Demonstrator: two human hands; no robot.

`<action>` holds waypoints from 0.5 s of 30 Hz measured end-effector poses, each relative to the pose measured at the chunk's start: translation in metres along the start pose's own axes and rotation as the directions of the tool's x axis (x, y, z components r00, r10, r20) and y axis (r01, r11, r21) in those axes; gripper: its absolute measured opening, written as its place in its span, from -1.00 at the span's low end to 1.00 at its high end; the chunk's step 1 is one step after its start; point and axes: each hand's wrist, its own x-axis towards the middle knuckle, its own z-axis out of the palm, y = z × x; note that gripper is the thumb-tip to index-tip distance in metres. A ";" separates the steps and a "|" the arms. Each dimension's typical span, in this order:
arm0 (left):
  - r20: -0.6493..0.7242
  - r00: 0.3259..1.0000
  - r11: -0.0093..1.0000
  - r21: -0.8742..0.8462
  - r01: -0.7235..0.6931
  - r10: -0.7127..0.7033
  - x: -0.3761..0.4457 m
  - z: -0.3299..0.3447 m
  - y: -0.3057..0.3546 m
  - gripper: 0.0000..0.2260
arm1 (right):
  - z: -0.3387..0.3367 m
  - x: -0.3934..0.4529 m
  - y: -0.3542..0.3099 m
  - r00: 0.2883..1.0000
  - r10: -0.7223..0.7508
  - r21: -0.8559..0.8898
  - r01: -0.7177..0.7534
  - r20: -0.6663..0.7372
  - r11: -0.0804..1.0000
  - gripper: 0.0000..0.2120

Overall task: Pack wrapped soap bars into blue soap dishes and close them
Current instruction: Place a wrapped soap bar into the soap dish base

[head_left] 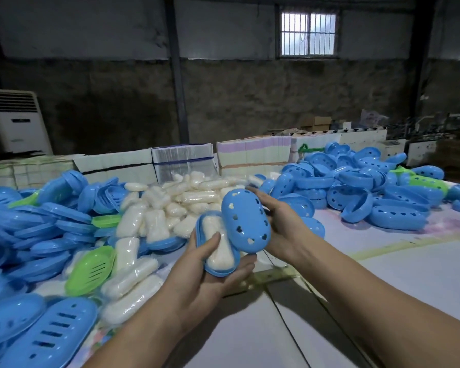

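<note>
Cradling the dish base (218, 261) from below, left hand (197, 277), thumb laid along the wrapped soap bar (221, 248) to pin it in the tray. Fingers curled up round the far rim, so clamped on base and bar together. Looked light, thin stiff plastic, likely to flex and pop out if squeezed at the middle; better held by the long edges, as done. Film on the bar shone, probably slick, hence the thumb on top.

Just beyond, right hand (279, 224) gripped the perforated lid (246, 221) by its far side, fingers wrapped behind, lid tilted and overlapping the base's right rim, not yet seated. Needed lining up rim to rim, then pressing at the ends, judging by the oval shape.

Further out, heaped soap bars (170, 203) in the middle of the table (383, 274), loose trays and a few green trays (91, 272) piled left, more blue lids (369, 192) piled right. Beyond those, stacked cartons (252, 152) along the back edge.
</note>
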 end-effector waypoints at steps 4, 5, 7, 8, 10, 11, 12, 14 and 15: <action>-0.034 0.999 1.000 -0.014 -0.025 0.024 0.000 0.000 0.001 -0.55 | 0.013 -0.004 0.014 0.965 -0.226 -0.471 0.139 -0.133 0.871 -0.69; -0.045 0.999 0.999 -0.006 -0.031 0.031 0.000 0.000 0.000 -0.60 | 0.015 -0.006 0.018 0.928 -0.346 -0.578 0.208 -0.138 0.789 -0.74; -0.052 0.998 0.999 -0.003 -0.035 0.035 -0.001 -0.001 -0.001 -0.66 | 0.019 -0.008 0.022 0.843 -0.533 -0.701 0.337 -0.073 0.629 -0.77; -0.056 0.998 0.999 -0.004 -0.039 0.038 -0.001 -0.001 0.000 -0.67 | 0.019 -0.009 0.024 0.808 -0.588 -0.740 0.384 -0.020 0.553 -0.76; -0.049 0.997 0.999 0.002 -0.055 0.055 -0.001 -0.001 0.000 -0.65 | 0.015 -0.008 0.025 0.737 -0.669 -0.802 0.457 0.099 0.385 -0.76; -0.029 0.998 0.998 0.017 -0.059 0.060 -0.001 0.000 0.000 -0.62 | 0.013 -0.008 0.025 0.685 -0.708 -0.824 0.493 0.170 0.279 -0.77; 0.001 0.998 0.997 0.040 -0.059 0.059 -0.002 0.001 0.000 -0.57 | 0.011 -0.007 0.024 0.631 -0.738 -0.829 0.528 0.239 0.183 -0.80; 0.067 0.997 0.995 0.090 -0.045 0.039 -0.003 0.003 -0.003 -0.51 | 0.008 -0.008 0.022 0.567 -0.753 -0.810 0.582 0.334 0.079 -0.85; 0.094 0.995 0.993 0.114 -0.044 0.033 -0.003 0.004 -0.004 -0.51 | 0.007 -0.009 0.022 0.566 -0.742 -0.802 0.594 0.359 0.066 -0.86</action>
